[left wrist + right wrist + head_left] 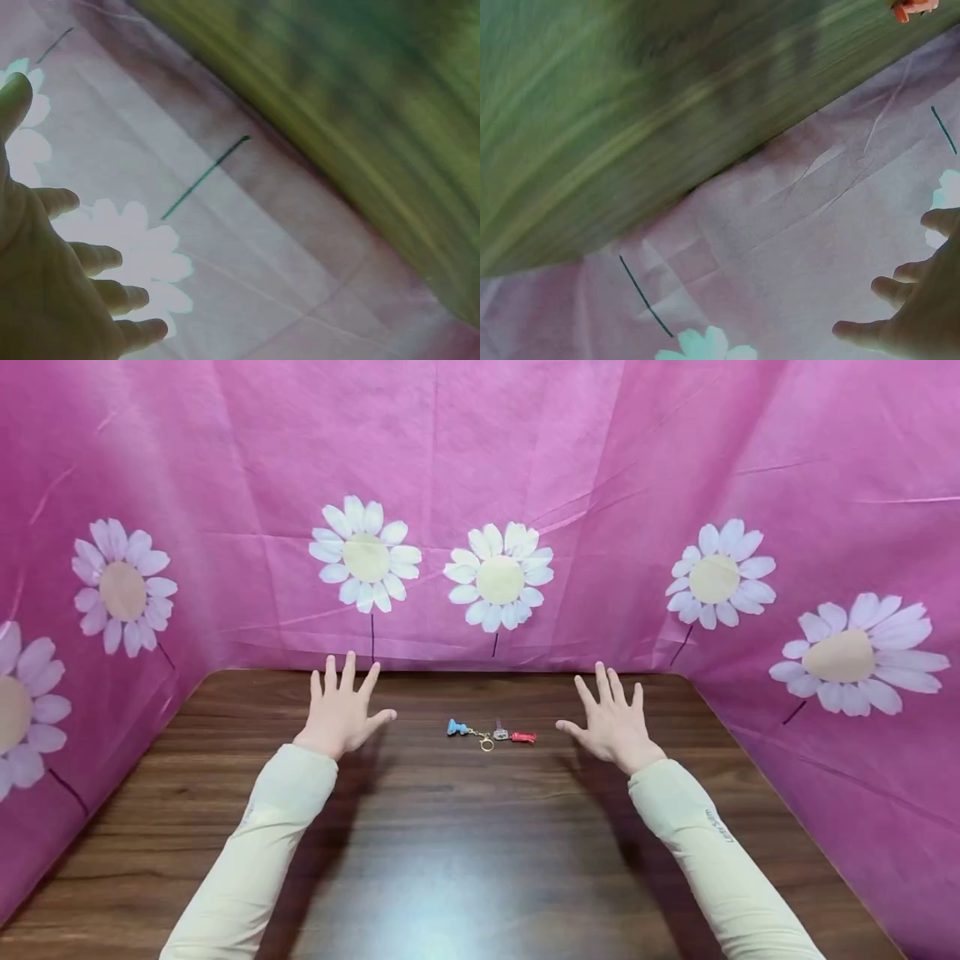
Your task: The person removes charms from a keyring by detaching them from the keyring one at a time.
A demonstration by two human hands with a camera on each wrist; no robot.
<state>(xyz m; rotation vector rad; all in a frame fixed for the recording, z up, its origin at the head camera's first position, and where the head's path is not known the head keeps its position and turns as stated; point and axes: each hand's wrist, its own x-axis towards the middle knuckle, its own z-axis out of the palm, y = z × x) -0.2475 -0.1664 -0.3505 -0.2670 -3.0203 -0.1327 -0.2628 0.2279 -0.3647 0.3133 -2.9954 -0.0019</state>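
Head view: keychain (pixel 492 733) lies between both hands' spread fingers (pixel 347 675), untouched.

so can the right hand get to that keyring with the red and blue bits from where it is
Probably yes: the right hand hovers open just beside the keyring, and only bare table lies between them. The left hand is off to the other side.
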